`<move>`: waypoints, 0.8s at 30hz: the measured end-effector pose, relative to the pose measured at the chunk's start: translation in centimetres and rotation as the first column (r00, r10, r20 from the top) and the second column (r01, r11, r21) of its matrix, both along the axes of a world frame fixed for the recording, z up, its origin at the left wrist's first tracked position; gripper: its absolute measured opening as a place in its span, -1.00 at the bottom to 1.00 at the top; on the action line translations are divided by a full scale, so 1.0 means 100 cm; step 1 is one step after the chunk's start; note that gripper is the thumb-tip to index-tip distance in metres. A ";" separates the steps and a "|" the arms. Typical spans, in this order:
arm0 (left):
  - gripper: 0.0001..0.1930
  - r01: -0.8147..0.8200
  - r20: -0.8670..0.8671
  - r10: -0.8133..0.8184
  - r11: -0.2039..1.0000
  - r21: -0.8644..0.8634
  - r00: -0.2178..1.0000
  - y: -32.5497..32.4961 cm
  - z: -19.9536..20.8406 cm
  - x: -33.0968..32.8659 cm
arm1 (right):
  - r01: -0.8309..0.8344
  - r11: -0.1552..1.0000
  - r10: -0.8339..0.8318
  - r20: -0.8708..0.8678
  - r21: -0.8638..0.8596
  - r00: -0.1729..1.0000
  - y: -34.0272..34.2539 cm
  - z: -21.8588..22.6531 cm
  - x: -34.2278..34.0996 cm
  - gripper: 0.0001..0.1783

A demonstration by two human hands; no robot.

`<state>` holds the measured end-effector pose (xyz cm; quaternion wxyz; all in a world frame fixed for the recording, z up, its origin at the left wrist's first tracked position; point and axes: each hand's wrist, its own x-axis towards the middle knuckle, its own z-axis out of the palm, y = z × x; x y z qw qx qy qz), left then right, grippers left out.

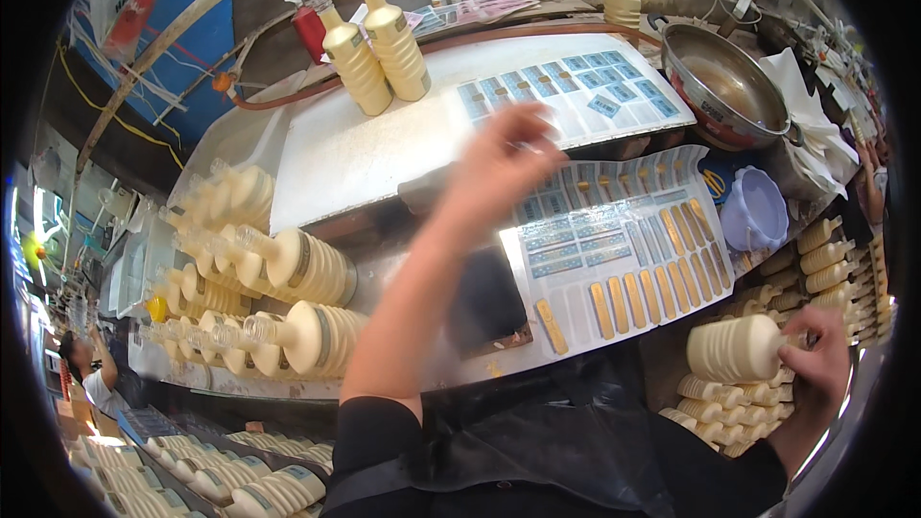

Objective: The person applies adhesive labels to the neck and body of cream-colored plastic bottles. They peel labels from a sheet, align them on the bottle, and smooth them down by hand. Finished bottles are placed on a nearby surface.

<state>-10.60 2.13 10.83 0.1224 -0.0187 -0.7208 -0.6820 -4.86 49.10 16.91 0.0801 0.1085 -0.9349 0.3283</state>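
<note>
A: What lay around the work, left to right?
B: Cream, ribbed bottles (312, 269) lay in rows on the worktop (321, 163), clear necks leftward. The left forearm (403, 302) hid part of its middle. The left grip (504, 163) blurred over glossy label sheets (628, 249); its contents could not be told. Beyond stood a metal basin (724, 77).
A: And the held bottle (734, 350)?
B: Lower right, near-horizontal, neck pointing right, the right grip (815, 350) closed around it; body ribbed, shoulder rounded.
</note>
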 end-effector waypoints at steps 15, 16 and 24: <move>0.02 -0.236 0.139 0.200 0.917 0.322 0.970 0.019 -0.071 0.125 | -0.467 0.683 0.720 0.410 -0.562 0.560 -0.290 -0.050 -0.102 -0.43; 0.00 -0.294 0.163 0.256 0.910 0.291 0.953 0.012 -0.076 0.123 | -0.474 0.694 0.716 0.452 -0.542 0.533 -0.298 -0.068 -0.097 -0.36; -0.01 -0.361 0.294 0.274 0.882 0.301 0.916 -0.012 -0.093 0.119 | -0.352 0.631 0.766 0.485 -0.691 0.422 -0.330 -0.160 -0.073 -0.14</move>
